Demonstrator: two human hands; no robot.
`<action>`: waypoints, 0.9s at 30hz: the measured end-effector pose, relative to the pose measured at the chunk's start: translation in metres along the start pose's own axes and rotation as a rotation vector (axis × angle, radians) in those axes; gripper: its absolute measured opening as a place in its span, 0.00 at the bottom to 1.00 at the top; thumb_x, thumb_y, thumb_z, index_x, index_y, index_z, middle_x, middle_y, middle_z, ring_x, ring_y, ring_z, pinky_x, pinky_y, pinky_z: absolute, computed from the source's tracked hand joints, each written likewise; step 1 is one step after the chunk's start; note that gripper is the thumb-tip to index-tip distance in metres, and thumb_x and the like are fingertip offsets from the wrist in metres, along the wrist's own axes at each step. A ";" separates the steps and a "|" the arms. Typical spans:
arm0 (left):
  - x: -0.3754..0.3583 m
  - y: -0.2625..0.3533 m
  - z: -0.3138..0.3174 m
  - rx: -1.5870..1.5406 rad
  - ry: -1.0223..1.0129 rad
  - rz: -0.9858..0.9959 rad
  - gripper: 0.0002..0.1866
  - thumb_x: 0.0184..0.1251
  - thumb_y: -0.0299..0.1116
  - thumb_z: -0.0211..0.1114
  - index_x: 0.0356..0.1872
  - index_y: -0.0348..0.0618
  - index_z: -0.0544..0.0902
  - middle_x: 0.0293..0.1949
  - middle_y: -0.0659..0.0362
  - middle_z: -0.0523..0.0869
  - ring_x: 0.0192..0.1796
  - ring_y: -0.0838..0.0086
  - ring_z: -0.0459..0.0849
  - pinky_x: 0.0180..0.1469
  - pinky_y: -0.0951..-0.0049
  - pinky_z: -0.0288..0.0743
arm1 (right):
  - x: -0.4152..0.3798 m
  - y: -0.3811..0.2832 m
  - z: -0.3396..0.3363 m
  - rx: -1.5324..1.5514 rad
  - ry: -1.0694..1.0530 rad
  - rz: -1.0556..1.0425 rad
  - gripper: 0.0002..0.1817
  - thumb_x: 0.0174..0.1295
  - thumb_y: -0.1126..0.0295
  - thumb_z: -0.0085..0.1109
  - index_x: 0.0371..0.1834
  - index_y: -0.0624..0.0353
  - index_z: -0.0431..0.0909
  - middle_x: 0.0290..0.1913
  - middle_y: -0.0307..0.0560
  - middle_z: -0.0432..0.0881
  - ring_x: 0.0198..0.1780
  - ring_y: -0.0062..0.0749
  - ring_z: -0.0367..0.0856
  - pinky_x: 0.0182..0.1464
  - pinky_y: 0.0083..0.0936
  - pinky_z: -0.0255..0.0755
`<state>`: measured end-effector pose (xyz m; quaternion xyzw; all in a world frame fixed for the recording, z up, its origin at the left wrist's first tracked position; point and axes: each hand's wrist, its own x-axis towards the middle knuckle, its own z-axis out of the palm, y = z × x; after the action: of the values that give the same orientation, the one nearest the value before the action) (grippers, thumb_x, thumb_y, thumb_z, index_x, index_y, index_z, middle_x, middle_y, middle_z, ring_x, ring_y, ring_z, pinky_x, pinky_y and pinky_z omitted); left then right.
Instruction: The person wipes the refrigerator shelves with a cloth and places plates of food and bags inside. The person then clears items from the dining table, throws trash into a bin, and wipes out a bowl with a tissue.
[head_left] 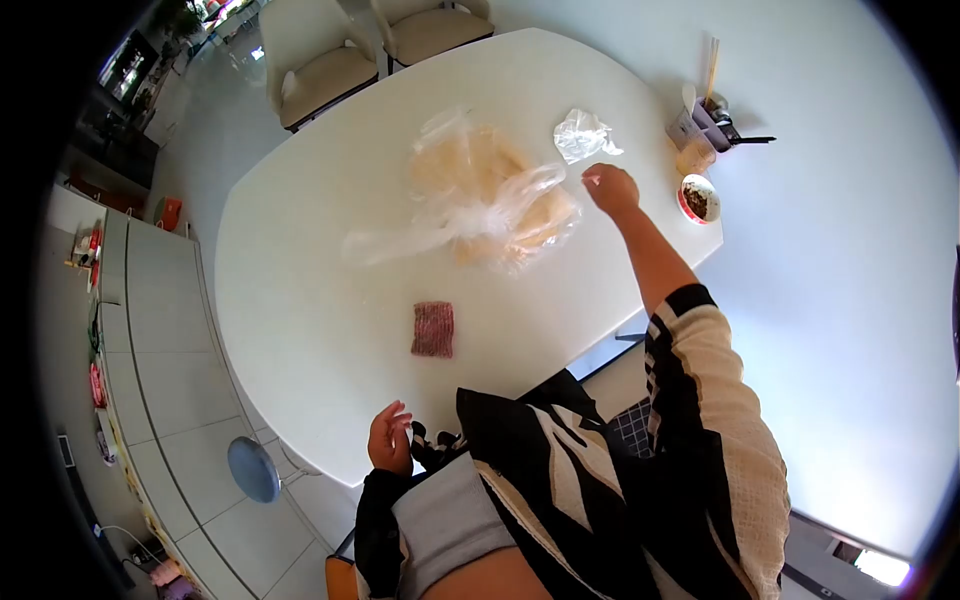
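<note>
My right hand (611,189) is over the far right of the white table, its fingers curled, just below a crumpled clear plastic wrapper (582,136). Whether anything is between those fingers is too small to tell. My left hand (390,438) is at the near edge with fingers loosely bent and apart, nothing in it. A large clear plastic bag (480,200) with pale orange-yellow contents lies mid-table, left of my right hand. Nearer to me, a reddish-pink woven cloth (433,330) lies flat.
At the right edge stand a bowl (698,199) with dark food and a holder (712,128) with chopsticks and utensils. Two chairs (325,75) are beyond the table's far side. A round blue-grey stool (254,469) stands at the left.
</note>
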<state>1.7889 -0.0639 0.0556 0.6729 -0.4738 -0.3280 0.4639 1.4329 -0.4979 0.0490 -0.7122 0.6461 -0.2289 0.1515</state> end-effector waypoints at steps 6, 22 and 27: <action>0.001 0.025 0.024 -0.009 0.170 -0.125 0.14 0.67 0.25 0.47 0.52 0.36 0.72 0.46 0.53 0.79 0.44 0.71 0.79 0.49 0.72 0.72 | 0.059 0.011 0.011 -0.259 -0.022 0.055 0.15 0.53 0.63 0.60 0.46 0.40 0.78 0.54 0.33 0.73 0.61 0.36 0.64 0.55 0.32 0.67; 0.107 0.159 0.111 -0.945 -0.151 0.033 0.39 0.63 0.44 0.58 0.69 0.52 0.45 0.64 0.50 0.59 0.62 0.55 0.66 0.59 0.55 0.65 | -0.127 -0.156 -0.027 0.883 0.170 -0.684 0.08 0.49 0.77 0.60 0.33 0.58 0.75 0.43 0.48 0.78 0.43 0.40 0.77 0.46 0.31 0.70; 0.095 0.118 0.073 -0.879 0.129 -0.097 0.20 0.69 0.43 0.50 0.52 0.38 0.70 0.43 0.56 0.77 0.46 0.70 0.77 0.49 0.70 0.72 | -0.192 -0.183 -0.018 0.893 -0.177 -1.182 0.06 0.50 0.73 0.60 0.33 0.53 0.78 0.41 0.44 0.79 0.41 0.35 0.79 0.41 0.30 0.73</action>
<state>1.7173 -0.1909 0.1402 0.4520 -0.2274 -0.4770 0.7186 1.5673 -0.2845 0.1331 -0.8275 -0.0137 -0.4547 0.3292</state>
